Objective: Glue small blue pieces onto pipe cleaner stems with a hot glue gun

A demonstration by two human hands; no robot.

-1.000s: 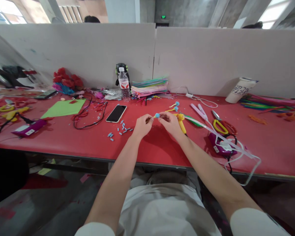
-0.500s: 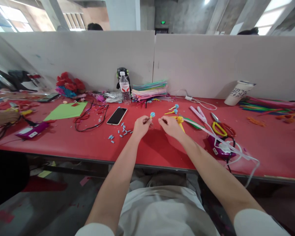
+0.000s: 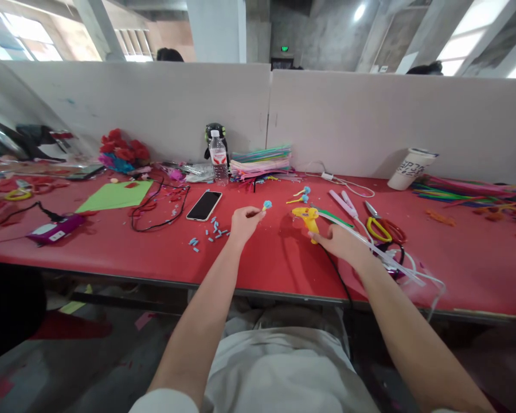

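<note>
Pinched between the fingertips of my left hand (image 3: 246,225) is a small blue flower (image 3: 267,205) on a short yellow stem. My right hand (image 3: 341,242) grips the handle of a yellow hot glue gun (image 3: 306,215), whose nozzle points left toward the flower. A shadow lies on the red table under the gun, and a clear glue stick trails behind it. Beyond the gun lie two more blue flowers (image 3: 305,195) with yellow stems. Several short light-blue pieces (image 3: 216,228) are scattered left of my left hand.
A phone (image 3: 204,206), a water bottle (image 3: 219,160) and a bundle of pipe cleaners (image 3: 262,163) are behind my hands. On the right are a pink tool (image 3: 344,202), scissors (image 3: 380,223), cables and a tilted white cup (image 3: 410,169). Green paper (image 3: 114,195) lies left, near a purple power strip (image 3: 55,228).
My right hand has moved right and taken hold of the glue gun, which is now turned and lifted. The left hand still holds the flower. Another person's hand at far left has left view.
</note>
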